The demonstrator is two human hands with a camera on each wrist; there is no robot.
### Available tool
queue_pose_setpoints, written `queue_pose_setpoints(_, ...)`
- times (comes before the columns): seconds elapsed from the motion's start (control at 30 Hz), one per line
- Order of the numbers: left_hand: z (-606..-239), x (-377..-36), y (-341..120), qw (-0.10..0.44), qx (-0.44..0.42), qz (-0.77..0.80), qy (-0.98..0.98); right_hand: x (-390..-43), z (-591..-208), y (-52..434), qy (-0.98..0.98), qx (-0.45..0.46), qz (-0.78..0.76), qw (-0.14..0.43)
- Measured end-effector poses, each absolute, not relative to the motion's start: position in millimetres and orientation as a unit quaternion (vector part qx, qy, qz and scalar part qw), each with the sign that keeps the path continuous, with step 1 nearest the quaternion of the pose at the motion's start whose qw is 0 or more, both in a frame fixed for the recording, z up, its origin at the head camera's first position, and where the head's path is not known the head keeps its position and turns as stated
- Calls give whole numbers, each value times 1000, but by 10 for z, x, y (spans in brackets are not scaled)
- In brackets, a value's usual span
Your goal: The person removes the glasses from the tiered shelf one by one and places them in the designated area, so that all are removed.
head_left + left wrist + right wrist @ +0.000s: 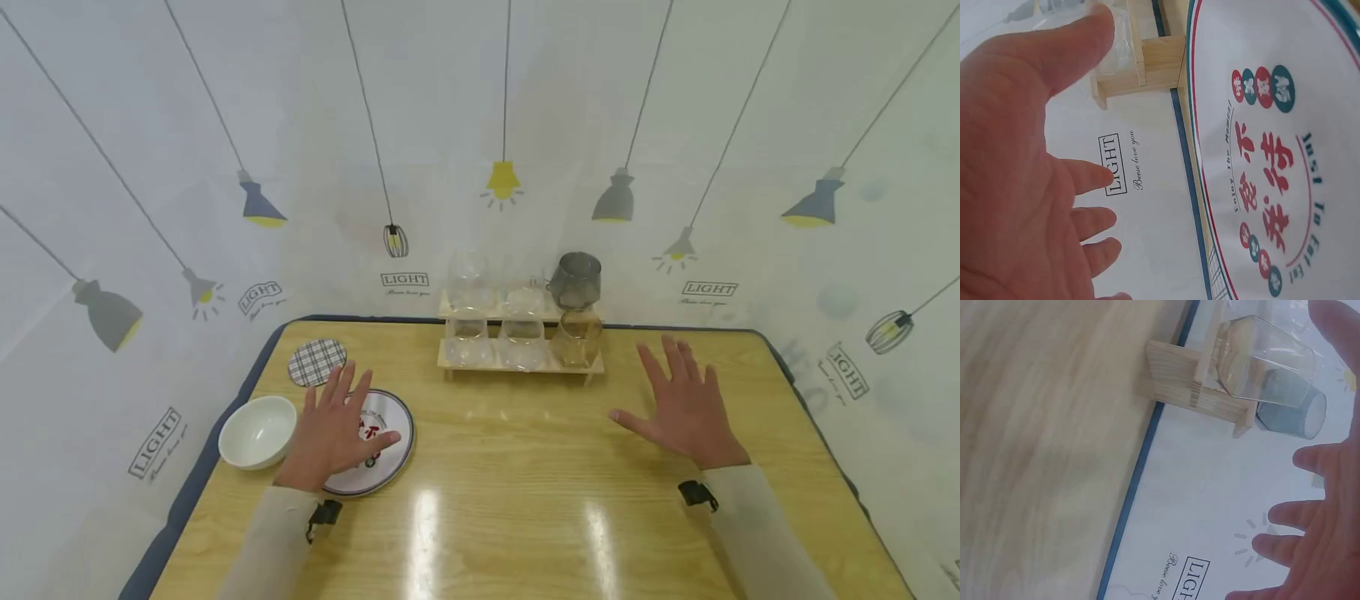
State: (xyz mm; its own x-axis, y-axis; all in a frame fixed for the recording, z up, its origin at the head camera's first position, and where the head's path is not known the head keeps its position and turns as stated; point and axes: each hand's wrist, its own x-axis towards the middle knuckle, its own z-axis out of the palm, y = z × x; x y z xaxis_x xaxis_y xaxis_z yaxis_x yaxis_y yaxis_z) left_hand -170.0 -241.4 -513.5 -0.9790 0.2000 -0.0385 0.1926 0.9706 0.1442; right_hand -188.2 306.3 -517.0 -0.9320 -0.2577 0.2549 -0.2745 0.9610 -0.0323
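Two hands hover flat over the wooden surface [510,467], both spread and holding nothing. Our left hand [333,433] has its fingers fanned over the printed plate [390,454], covering the plate's 9 o'clock half; the left wrist view shows a gap between palm and plate [1272,162], so we judge it hovering rather than resting, though we cannot be sure of contact at the fingertips. Our right hand [686,408] is stretched open above bare wood, well apart from everything.

Just beside the plate at 9 o'clock sits the white bowl [257,431], and at the plate's 11 o'clock lies the checked coaster [315,361], close to the fingertips. At the surface's 12 o'clock stands the two-tier wooden rack [519,360] with clear glasses [468,287] and, at its 3 o'clock end, a smoky grey glass [576,281] above an amber one [576,337].

If we take the plate, we should lower the left hand squarely and catch the rim at its 9 o'clock edge with thumb opposed, keeping the wrist clear of the bowl so it does not get nudged. The plate looks smooth and glazed, so a firm pinch will serve better than a flat push. The right hand can steady the far rim.
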Motion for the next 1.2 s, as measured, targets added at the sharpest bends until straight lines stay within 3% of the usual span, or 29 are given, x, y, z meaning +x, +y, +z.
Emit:
queue_pose_setpoints(0.2, -5157, -1786, -2399, 7, 117, 110, 987, -2019, -5091, 3063, -960, 175, 54, 210)
queue_pose_setpoints(0.6, -5189, -2040, -2263, -14, 120, 218, 968, -2296, -4736, 2797, -929, 211, 114, 282)
queue_pose_setpoints(0.87, -5281, -2218, -2128, -18, 132, 314, 940, -2487, -4660, 2575, -937, 181, 189, 233)
queue_pose_setpoints(1.2, -5416, -2399, -1915, 21, 94, 444, 891, -2837, -4587, 2368, -918, 173, 259, 244)
